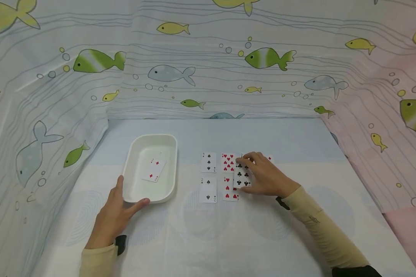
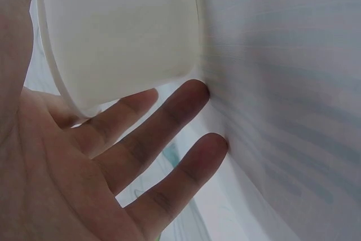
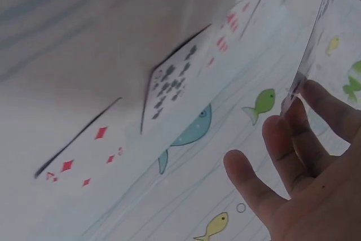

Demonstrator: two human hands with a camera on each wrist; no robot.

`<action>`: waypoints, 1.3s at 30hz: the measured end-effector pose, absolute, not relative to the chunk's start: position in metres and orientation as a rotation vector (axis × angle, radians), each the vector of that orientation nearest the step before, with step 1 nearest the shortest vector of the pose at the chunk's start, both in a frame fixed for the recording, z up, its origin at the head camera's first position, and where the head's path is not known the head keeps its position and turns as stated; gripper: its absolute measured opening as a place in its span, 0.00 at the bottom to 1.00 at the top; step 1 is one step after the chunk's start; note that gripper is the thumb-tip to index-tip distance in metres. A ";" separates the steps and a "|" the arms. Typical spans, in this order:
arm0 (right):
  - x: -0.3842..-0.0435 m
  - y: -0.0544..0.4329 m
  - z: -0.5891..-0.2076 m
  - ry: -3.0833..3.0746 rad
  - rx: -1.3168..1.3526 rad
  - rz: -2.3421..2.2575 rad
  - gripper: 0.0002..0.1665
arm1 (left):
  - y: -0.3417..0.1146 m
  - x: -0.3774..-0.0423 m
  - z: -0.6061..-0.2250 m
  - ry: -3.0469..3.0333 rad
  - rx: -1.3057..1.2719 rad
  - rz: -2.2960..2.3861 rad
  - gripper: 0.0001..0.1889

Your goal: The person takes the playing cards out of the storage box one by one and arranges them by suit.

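My right hand (image 1: 268, 177) pinches a playing card of clubs (image 1: 243, 177) by its edges, fingers at the top and thumb at the bottom. In the head view that card overlaps the six of hearts (image 1: 227, 188). Above it lies a many-pipped hearts card (image 1: 228, 157); farther left are the three of spades (image 1: 208, 162) and two of spades (image 1: 208, 190). The hand partly hides a black card and a diamonds card (image 3: 84, 159). My left hand (image 1: 112, 215) touches the near-left corner of a white tray (image 1: 171, 154), fingers extended. Inside lies a two of diamonds (image 1: 154, 170).
A pale patterned cloth (image 1: 194, 238) covers the table. Fish-printed curtains (image 1: 208, 57) enclose the back and both sides. The laid-out cards form two rows right of the tray.
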State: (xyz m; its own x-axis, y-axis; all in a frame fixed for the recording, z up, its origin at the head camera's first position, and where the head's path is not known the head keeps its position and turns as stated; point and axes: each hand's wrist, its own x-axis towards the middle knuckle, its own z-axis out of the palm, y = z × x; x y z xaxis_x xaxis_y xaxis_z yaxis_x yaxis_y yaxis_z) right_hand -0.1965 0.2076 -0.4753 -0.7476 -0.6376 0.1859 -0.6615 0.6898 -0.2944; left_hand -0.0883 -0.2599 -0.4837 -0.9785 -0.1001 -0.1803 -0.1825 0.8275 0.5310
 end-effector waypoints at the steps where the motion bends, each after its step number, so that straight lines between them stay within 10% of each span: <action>1: -0.195 0.210 -0.477 -2.831 1.092 0.532 0.53 | -0.260 -0.089 -0.484 2.867 -0.220 0.855 0.67; 39: -0.179 0.230 -0.494 -2.957 1.168 0.456 0.52 | -0.260 -0.088 -0.483 2.873 -0.233 0.855 0.67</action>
State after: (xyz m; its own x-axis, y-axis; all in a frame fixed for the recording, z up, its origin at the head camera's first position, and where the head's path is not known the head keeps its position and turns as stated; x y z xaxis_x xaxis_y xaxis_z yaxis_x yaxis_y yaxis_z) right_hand -0.1787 0.2299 -0.4937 -0.7332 -0.6790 0.0380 -0.6589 0.6955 -0.2865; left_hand -0.0880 -0.2598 -0.4830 -0.9790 -0.1090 -0.1725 -0.1856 0.8269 0.5308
